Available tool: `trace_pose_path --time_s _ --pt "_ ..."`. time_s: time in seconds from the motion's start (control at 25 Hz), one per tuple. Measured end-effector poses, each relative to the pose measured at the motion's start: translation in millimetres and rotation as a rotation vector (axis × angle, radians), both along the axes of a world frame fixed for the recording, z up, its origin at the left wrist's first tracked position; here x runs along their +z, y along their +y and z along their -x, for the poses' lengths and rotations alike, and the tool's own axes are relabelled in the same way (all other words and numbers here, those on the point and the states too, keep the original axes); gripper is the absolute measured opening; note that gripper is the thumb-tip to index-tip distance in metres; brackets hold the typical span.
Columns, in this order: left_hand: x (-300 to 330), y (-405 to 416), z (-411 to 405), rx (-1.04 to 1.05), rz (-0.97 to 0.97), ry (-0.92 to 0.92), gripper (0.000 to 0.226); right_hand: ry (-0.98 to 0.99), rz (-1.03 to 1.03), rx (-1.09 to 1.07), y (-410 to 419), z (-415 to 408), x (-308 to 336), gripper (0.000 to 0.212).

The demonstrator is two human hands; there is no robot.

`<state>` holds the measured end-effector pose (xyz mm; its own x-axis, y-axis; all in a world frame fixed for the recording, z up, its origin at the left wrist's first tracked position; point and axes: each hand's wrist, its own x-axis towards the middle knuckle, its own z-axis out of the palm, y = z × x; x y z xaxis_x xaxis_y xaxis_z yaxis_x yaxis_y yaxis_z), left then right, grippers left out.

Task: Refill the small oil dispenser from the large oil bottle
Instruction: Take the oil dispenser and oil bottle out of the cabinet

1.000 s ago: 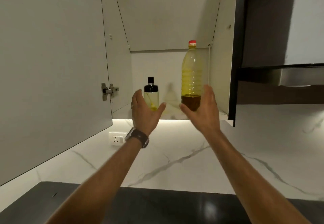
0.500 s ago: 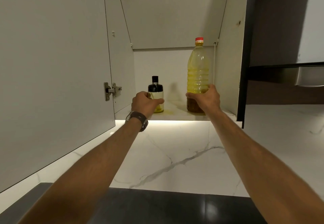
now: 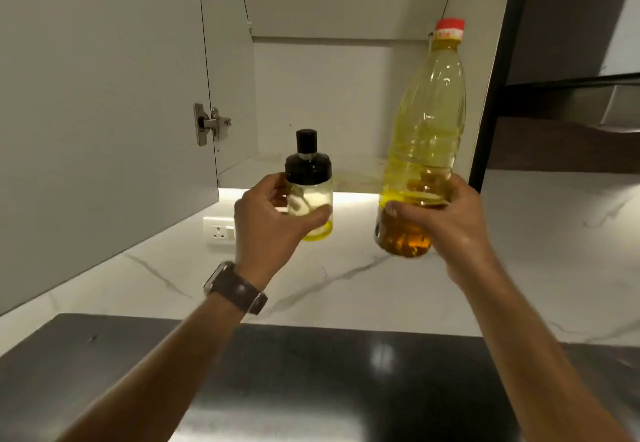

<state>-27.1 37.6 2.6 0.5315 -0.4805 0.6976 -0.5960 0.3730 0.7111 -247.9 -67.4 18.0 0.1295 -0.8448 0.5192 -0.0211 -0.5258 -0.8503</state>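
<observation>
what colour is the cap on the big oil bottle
Red, on the large oil bottle's cap, clear in the head view.

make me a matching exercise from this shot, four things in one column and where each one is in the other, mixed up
Things:
1. small oil dispenser
2. large oil bottle
3. wristwatch
4. wall socket

Places:
A. held in the right hand
B. on the marble backsplash below the open cabinet door
C. held in the left hand
D. strapped around the left wrist

Pairs: 1-C, 2-A, 3-D, 4-B
</observation>
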Motion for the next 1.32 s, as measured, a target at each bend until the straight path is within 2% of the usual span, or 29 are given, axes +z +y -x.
trace_pose_path --time_s 0.2,0.32,0.6,0.76,0.92,1.04,1.32 --pt "-68 36 12 -0.085 -0.071 0.042 0.054 0.147 -0.079 0.081 50 21 -75 0.077" --pt "-114 44 13 -0.099 -0.138 0.090 0.055 0.234 -0.113 0.058 60 24 -120 0.070" --pt "-235 66 18 -0.184 -0.348 0.118 0.064 0.394 -0.170 0.010 84 23 -236 0.080" --pt "-307 86 27 -0.092 -0.494 0.057 0.070 0.466 -0.234 0.009 97 25 -307 0.080" --pt "-366 101 29 -0.087 -0.636 0.131 0.068 0.541 -0.337 0.008 106 29 -372 0.081" --pt "-398 107 25 -0.099 -0.734 0.179 0.061 0.554 -0.409 0.001 107 32 -406 0.083" --pt "-441 107 23 -0.095 -0.869 0.235 0.063 0.570 -0.502 0.006 105 37 -446 0.086"
